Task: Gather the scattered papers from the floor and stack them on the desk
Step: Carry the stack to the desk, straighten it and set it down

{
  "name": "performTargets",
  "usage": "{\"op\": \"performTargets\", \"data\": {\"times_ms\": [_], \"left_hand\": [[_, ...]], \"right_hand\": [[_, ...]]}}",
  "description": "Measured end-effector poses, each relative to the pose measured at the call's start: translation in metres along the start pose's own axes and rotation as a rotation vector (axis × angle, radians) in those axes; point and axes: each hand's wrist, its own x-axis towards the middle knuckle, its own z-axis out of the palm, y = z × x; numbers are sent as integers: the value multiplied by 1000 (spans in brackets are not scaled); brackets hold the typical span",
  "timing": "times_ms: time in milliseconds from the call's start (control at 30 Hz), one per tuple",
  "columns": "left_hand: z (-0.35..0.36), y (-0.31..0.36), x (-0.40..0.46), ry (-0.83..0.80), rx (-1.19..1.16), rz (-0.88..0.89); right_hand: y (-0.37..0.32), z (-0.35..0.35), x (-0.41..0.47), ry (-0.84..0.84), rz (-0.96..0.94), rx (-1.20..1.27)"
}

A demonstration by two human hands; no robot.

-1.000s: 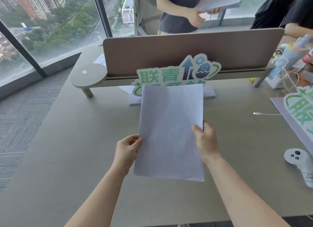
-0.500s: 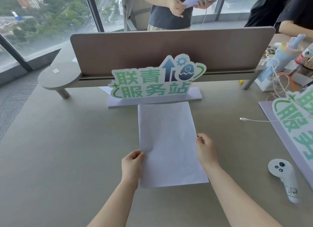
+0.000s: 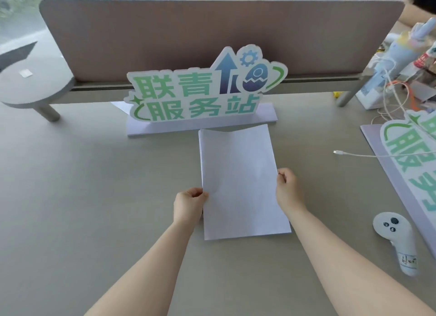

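Head view: papers [image 3: 238, 179] on desk [image 3: 82, 197]; both hands' fingers [image 3: 199, 194] pinch opposite edges.

the papers [image 3: 238, 181] are a thin stack of plain white sheets, blank on the top face, lying lengthwise away from the viewer on the grey-beige table [image 3: 82, 197]. the sheets are squared up, with only a sliver of a lower sheet showing along the near and right edges. the far edge bows upward a little. the top sheet shows faint creases. the stack lies near the table's middle, its far edge close to the front of a white sign base [image 3: 200, 124].
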Motion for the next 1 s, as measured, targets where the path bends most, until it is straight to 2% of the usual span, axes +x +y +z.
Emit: {"op": "performTargets", "data": {"times_ms": [533, 700, 1000], "left_hand": [[15, 13, 19, 124, 416, 113], [16, 15, 16, 210, 463, 130], [18, 11, 14, 240, 504, 161]], "right_hand": [[2, 11, 27, 59, 10, -143], [1, 13, 27, 71, -12, -250], [6, 17, 29, 135, -48, -334]]}}
